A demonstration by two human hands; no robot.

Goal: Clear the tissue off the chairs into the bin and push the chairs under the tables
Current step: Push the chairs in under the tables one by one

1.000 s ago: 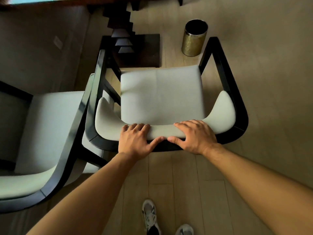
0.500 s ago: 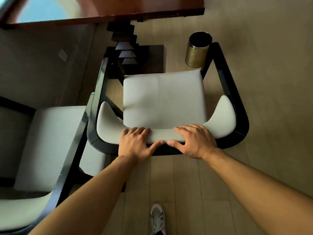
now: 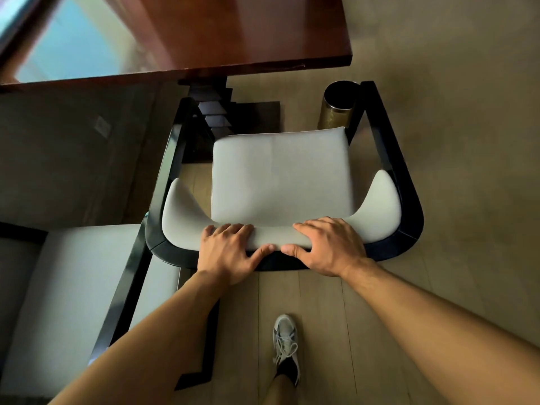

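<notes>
A black-framed chair (image 3: 280,176) with a pale grey seat and curved padded backrest faces a reddish wooden table (image 3: 222,39). My left hand (image 3: 228,252) and my right hand (image 3: 327,247) both grip the top of its backrest, side by side, thumbs behind it. No tissue shows on the seat. The chair's front edge sits just short of the table's edge, near the stepped dark pedestal (image 3: 216,112). A brass-coloured bin (image 3: 336,111) with a dark inside stands on the floor by the chair's front right arm.
A second chair (image 3: 73,287) of the same kind stands close at the left, its arm nearly touching the held chair. My shoe (image 3: 285,343) is on the wooden floor behind the chair. Beige carpet lies to the right.
The chair has slid forward toward the table with both hands on its backrest. Its right arm now overlaps the bin, and more of the tabletop is in view.
</notes>
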